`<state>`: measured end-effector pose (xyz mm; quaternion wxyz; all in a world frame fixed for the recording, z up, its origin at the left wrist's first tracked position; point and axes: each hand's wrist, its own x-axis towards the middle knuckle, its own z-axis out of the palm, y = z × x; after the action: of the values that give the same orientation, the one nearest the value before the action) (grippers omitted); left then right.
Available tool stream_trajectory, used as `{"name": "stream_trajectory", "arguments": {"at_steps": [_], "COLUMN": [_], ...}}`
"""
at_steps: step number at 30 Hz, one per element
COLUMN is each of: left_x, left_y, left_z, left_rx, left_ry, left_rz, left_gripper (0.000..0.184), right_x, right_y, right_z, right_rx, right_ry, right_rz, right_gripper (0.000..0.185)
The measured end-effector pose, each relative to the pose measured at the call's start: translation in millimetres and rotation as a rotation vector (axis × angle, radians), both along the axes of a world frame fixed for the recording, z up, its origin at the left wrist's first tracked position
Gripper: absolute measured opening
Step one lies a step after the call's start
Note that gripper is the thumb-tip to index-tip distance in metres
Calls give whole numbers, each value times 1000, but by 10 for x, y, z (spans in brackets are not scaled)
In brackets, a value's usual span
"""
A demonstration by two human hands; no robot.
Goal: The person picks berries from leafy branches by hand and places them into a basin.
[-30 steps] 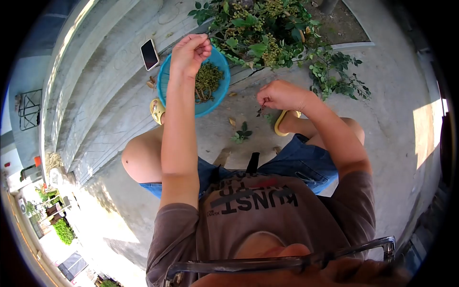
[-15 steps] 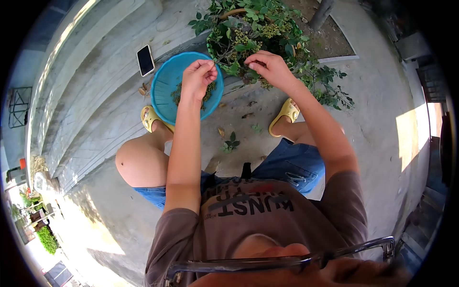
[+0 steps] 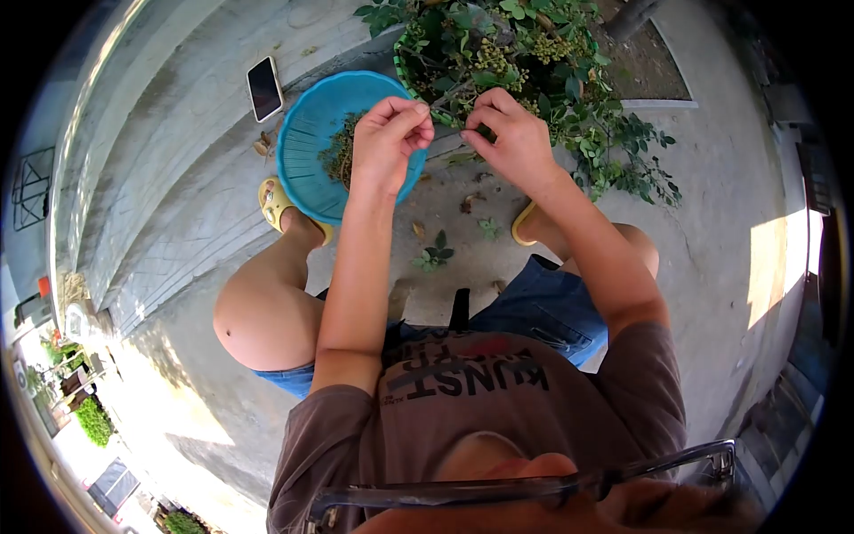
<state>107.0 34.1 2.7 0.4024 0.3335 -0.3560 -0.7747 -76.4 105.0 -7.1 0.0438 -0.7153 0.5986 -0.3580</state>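
My left hand (image 3: 389, 142) is closed in a pinch above the right side of a blue plastic basin (image 3: 298, 160). A thin twig appears to run from its fingertips toward the plant, though it is hard to separate from the stems behind. In the basin lies a small heap of green-brown berry clusters (image 3: 340, 153). My right hand (image 3: 513, 138), fingers curled with thumb and forefinger close together, is just right of the left one. What it pinches is too small to make out. Beyond both hands, leafy branches with green berry clusters (image 3: 489, 55) fill a green-rimmed basket (image 3: 405, 73).
A phone (image 3: 264, 89) lies on the concrete step left of the basin. Leafy sprigs (image 3: 434, 253) and dry leaves are scattered on the concrete between my yellow slippers (image 3: 274, 203). Branches (image 3: 623, 147) spill over the basket's right side, near a soil bed (image 3: 654, 67).
My hands have come closer together, the left moving right and the right shifting slightly. The view has shifted a little, and more of the heap in the basin shows.
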Motion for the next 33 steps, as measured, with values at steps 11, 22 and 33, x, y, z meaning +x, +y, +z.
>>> {"name": "stream_trajectory", "arguments": {"at_steps": [11,22,33], "left_x": [-27,16,-26], "left_y": [58,31,69], "left_z": [-15,-33,2], "left_rx": [10,7,-50], "left_ry": [44,3,-7], "left_rz": [-18,-9,-23], "left_gripper": [5,5,4], "right_x": [124,-212,-214], "right_y": [-46,-17,-58], "right_z": [7,15,-34], "right_rx": [-45,257,122], "right_ry": [-96,-1557,-394], "right_rz": [-132,28,68], "right_gripper": [21,6,19]}}
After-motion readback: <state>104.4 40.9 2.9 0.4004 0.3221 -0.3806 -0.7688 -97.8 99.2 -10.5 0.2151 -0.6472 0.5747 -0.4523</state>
